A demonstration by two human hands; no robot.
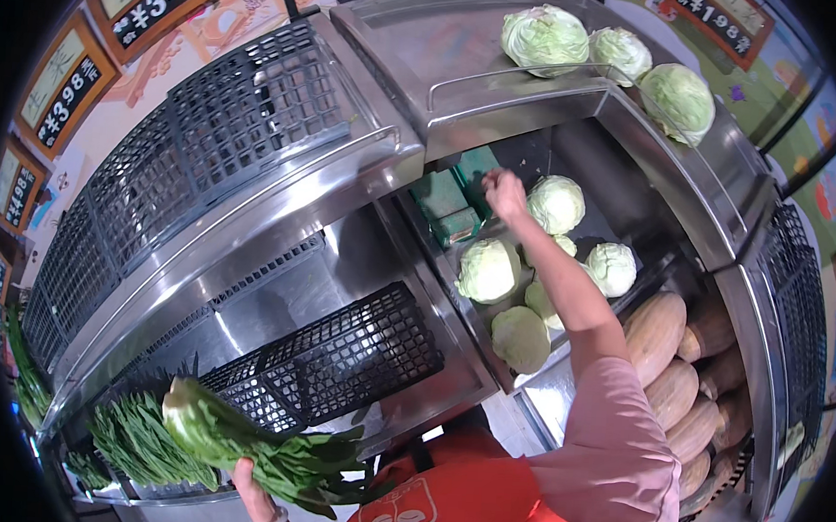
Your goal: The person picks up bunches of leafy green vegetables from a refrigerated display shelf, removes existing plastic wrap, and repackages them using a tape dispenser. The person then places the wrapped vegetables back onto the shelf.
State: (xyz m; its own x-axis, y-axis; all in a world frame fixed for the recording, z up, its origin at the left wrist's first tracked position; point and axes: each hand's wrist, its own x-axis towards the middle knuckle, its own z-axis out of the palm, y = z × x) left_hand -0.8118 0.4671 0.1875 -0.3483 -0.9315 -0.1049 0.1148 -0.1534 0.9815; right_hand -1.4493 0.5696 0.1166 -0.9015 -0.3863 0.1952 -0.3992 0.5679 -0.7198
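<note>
My left hand (247, 480) grips a leafy green vegetable (225, 432), a long bunch with a thick pale stem end pointing up-left and dark leaves trailing right across my red apron (448, 489). My right hand (505, 195) reaches far forward over the cabbage bin, its fingers curled beside green box-like pieces (446, 199). Whether those fingers touch or hold one is unclear. Right of that hand lies a round cabbage (556, 203); nearer me are another cabbage (488, 270) and several more, partly hidden by my forearm.
A black plastic grate (356, 357) lies in the metal bin at centre-left. Bundled greens (146, 438) sit at lower left. Several pumpkins (655, 337) fill the right bin. A cabbage (545, 39) and others rest on the upper shelf behind a metal rail (513, 71). Price signs (163, 6) hang behind.
</note>
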